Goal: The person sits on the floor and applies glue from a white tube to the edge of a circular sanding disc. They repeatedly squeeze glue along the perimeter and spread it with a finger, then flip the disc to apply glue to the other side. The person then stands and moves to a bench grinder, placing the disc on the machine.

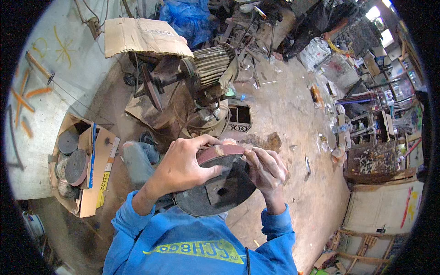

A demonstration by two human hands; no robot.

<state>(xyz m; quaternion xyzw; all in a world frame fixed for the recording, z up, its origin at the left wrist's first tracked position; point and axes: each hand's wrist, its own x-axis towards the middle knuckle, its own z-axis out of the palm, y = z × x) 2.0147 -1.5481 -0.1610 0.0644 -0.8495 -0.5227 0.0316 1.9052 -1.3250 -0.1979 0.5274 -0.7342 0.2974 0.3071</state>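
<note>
A thick black sanding wheel (192, 200) with a square-edged hole in its face is held in front of my chest, tilted. Reddish-brown abrasive (220, 152) runs round its rim, with a paler patch at the top. My left hand (181, 165) grips the wheel's upper left, thumb across the face and fingers over the rim. At the upper right of the rim, the bent fingers of my right hand (268, 172) press on the edge. Both hands are closed on the wheel; its underside is hidden.
Beyond the wheel stands an electric motor (211, 66) with a disc (151, 87) on its shaft, under a cardboard sheet (142, 36). An open cardboard box (87, 201) at left holds several wheels (76, 167). Another person (316, 25) is at the far right; cluttered shelving (371, 151) lines the right side.
</note>
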